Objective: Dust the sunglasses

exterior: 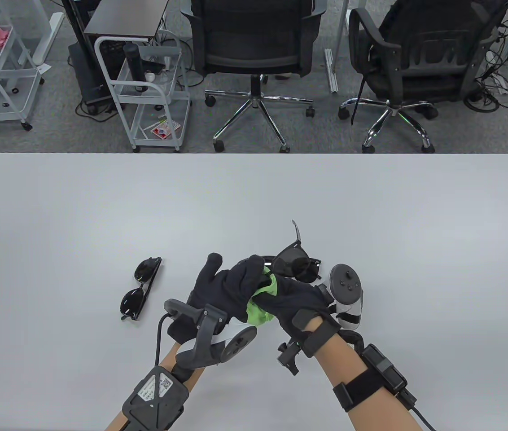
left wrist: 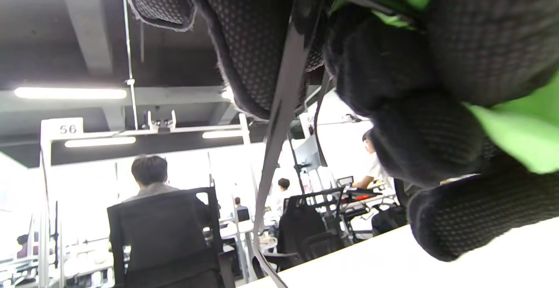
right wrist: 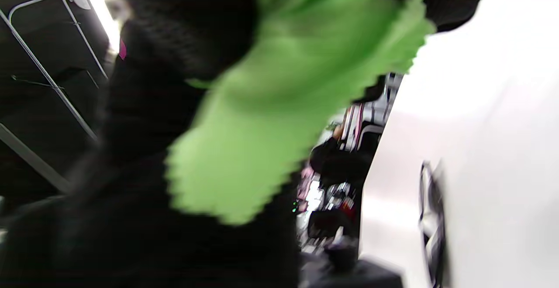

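White sign (left wrist: 62,128) on overhead frame, far left in left wrist view: "56". Wrist-pack label print unreadable.

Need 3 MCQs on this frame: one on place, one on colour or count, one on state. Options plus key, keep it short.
1. Where does the second pair of sunglasses lie?
A. On the table, beside the left hand
B. On a chair
C. On the cart

2. What colour is the cloth?
A. Blue
B. Green
C. White

3. What state is the held pair of sunglasses in?
A. Lying flat on the table
B. Lifted, in the hands with the cloth
C. Inside a case

Key: 1 A, it rests on the table by the left hand. 2 B, bright green in all views. 3 B, the left hand and right hand hold it above the table.
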